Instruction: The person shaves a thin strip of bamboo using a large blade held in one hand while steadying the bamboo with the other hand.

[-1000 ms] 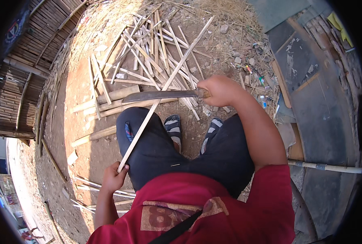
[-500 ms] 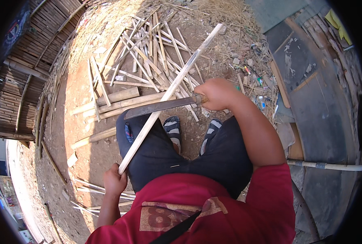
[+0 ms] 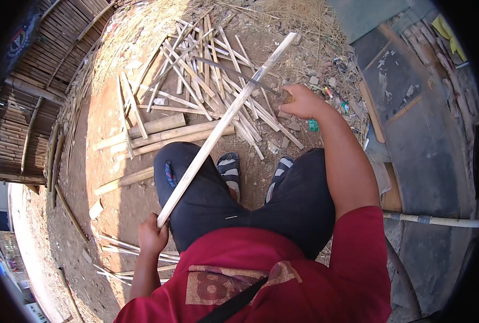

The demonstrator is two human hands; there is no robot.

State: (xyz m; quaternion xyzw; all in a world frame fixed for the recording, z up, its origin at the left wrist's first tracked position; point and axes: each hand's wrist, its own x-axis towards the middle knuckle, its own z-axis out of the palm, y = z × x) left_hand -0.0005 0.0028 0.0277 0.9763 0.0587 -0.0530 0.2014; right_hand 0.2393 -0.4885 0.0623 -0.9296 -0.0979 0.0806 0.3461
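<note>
One flat wooden strip point(image 3: 225, 126) was gripped by left hand point(image 3: 154, 233), lower left; one metal-bladed machete point(image 3: 234, 71) by right hand point(image 3: 304, 102), upper centre.

strip point(image 3: 223, 126) over left thigh point(image 3: 193, 207) | stick pile point(image 3: 199, 81) before feet point(image 3: 229, 171) | poles point(image 3: 163, 127) left

The strip point(image 3: 203, 158) is cream, the knife blade point(image 3: 223, 68) grey, the shirt point(image 3: 245, 245) red, the footwear point(image 3: 229, 169) dark-and-white striped.

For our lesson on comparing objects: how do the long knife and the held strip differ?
The knife is dark; the strip is pale. The right hand grips the knife, the left hand the strip. In the picture, the knife slants up leftward, the strip up rightward. Both are long and narrow.
</note>
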